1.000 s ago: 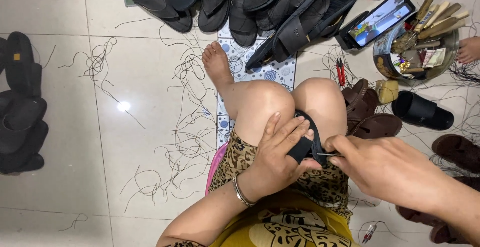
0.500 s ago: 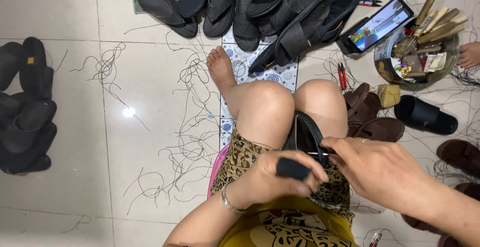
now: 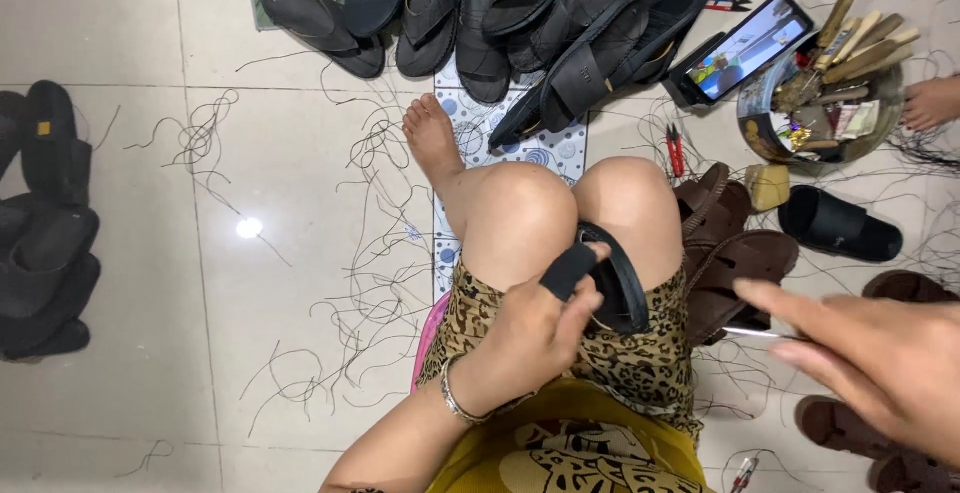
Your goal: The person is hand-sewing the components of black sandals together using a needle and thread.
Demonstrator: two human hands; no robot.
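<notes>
The pale tiled floor point(image 3: 150, 253) fills most of the view, strewn with loose dark threads point(image 3: 370, 253). Across the top lies a heap of black sandals point(image 3: 520, 13), and a second stack of black sandals point(image 3: 45, 223) sits at the left edge. The person sits on the floor with knees drawn together, one bare foot point(image 3: 432, 138) resting on a patterned mat point(image 3: 545, 148).

To the right of the knees are brown sandals point(image 3: 735, 253), touching one another, and a single black slide point(image 3: 838, 223) lies just beyond them. Above these, a round tin point(image 3: 825, 103) holds wooden-handled tools, with a phone point(image 3: 745, 48) propped against its left side (its screen is lit).

The black sandal point(image 3: 610, 278) being worked on is wedged upright between the thighs. The left hand point(image 3: 535, 338) grips it, the thumb pressed over the wide strap and the fingers curled around the sole's edge; a metal bangle point(image 3: 458, 403) circles that wrist. The right hand point(image 3: 880, 363) is off to the right, apart from the sandal, fingers stretched loosely and pinching a thin metal needle point(image 3: 755, 333) that points toward the sandal. Small red-handled pliers point(image 3: 677, 148) lie beside the right knee.
</notes>
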